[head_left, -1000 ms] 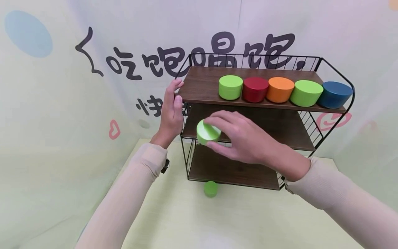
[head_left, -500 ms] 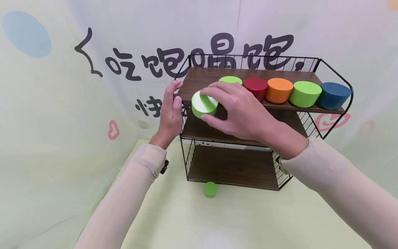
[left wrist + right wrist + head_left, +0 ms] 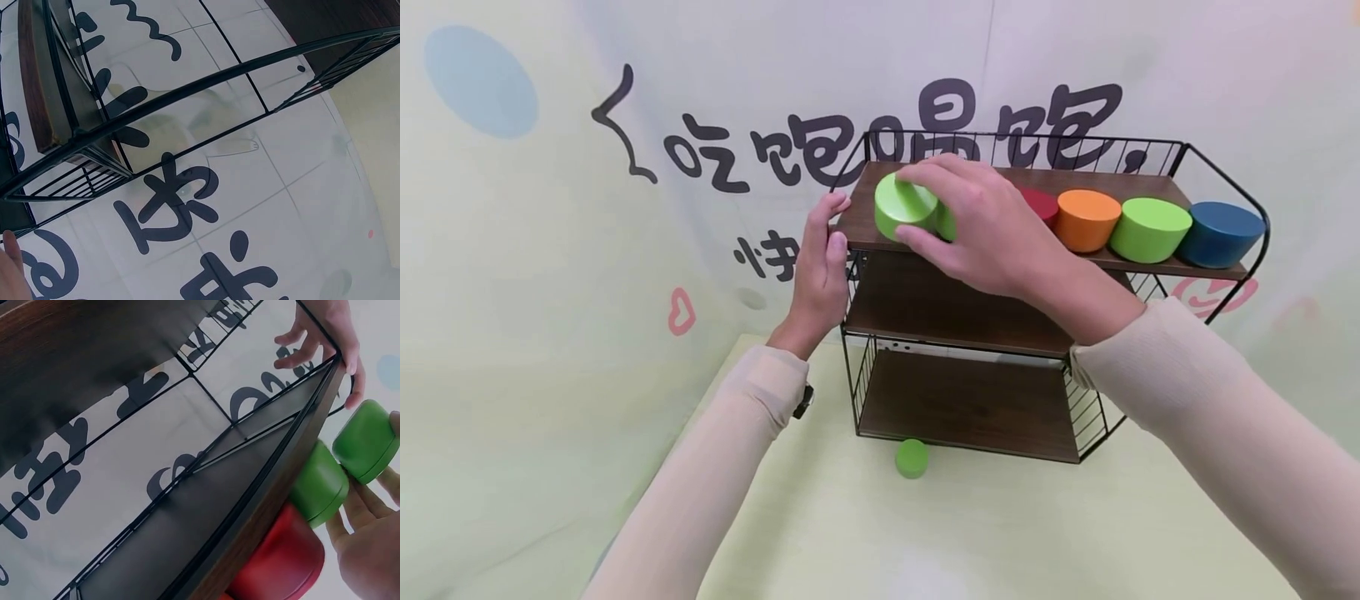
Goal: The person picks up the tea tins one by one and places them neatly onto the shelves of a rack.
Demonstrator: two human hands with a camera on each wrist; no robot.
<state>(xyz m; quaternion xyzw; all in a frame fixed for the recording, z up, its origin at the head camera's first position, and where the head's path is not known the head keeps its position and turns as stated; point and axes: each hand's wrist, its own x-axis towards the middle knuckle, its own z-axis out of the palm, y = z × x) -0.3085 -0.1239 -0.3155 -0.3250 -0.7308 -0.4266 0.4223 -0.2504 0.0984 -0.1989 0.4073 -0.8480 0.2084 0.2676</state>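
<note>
My right hand [image 3: 992, 221] pinches a round green tin [image 3: 895, 207] between thumb and fingers, over the left part of the rack's top board [image 3: 867, 183]. It sits close beside another green tin [image 3: 320, 484], which my hand mostly covers in the head view. Further right along the board's front edge stand a red tin [image 3: 281, 556], an orange tin [image 3: 1087, 221], a third green tin [image 3: 1152, 231] and a blue tin [image 3: 1222, 235]. At the rack's left end, my left hand [image 3: 822, 279] grips the frame, fingers and thumb on either side.
The black wire rack has a wooden middle shelf [image 3: 955, 304] and a bottom shelf [image 3: 962, 404]. One more green tin [image 3: 912, 459] stands on the pale tabletop [image 3: 1000, 525] before it. Behind hangs a white backdrop [image 3: 805, 67] with black lettering.
My right hand has raised the green tin from in front of the middle shelf to the top board, left of the row. My left hand has stayed at the frame.
</note>
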